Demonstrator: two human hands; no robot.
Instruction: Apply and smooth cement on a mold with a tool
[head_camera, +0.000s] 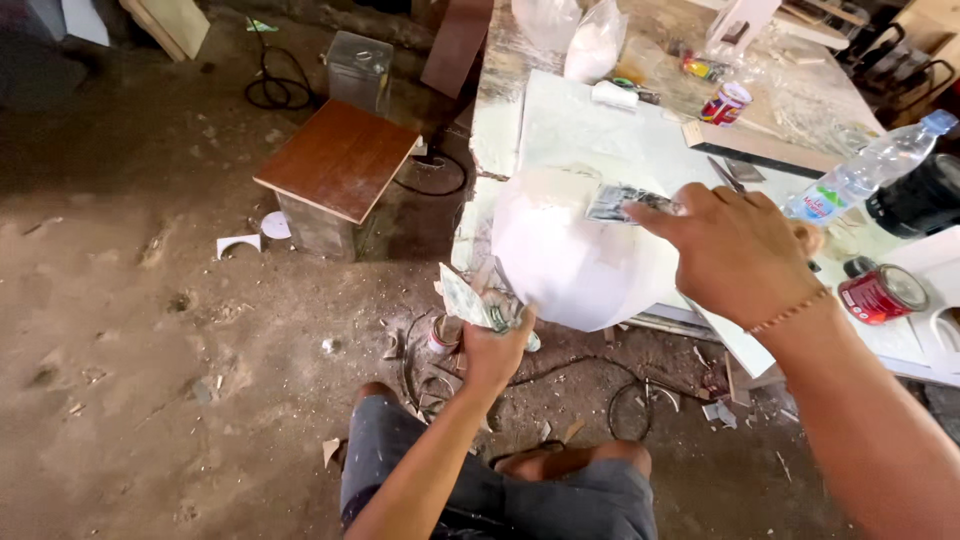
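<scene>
Head view: tabletop (600, 130) cluttered, dirt floor (150, 350) littered with scraps. Small wooden stool (338, 160) stands left of it, well apart. White rounded piece (575, 265) sits at the tabletop's near edge, bulging toward the floor. Water bottle (870, 165) lies tilted, cap up-right; red tin (880, 292) near the wrist. Right hand (735, 250) grip clenched on a putty scraper (625, 203), blade flat on the piece, long axis left-right, pointing left. Left hand (495, 350) grip clenched on a second scraper (465, 300), just below the piece.

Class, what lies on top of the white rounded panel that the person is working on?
On the white rounded panel the right hand presses a putty-smeared scraper blade. The hand covers the scraper's handle, and the blade hides the panel beneath it.
</scene>
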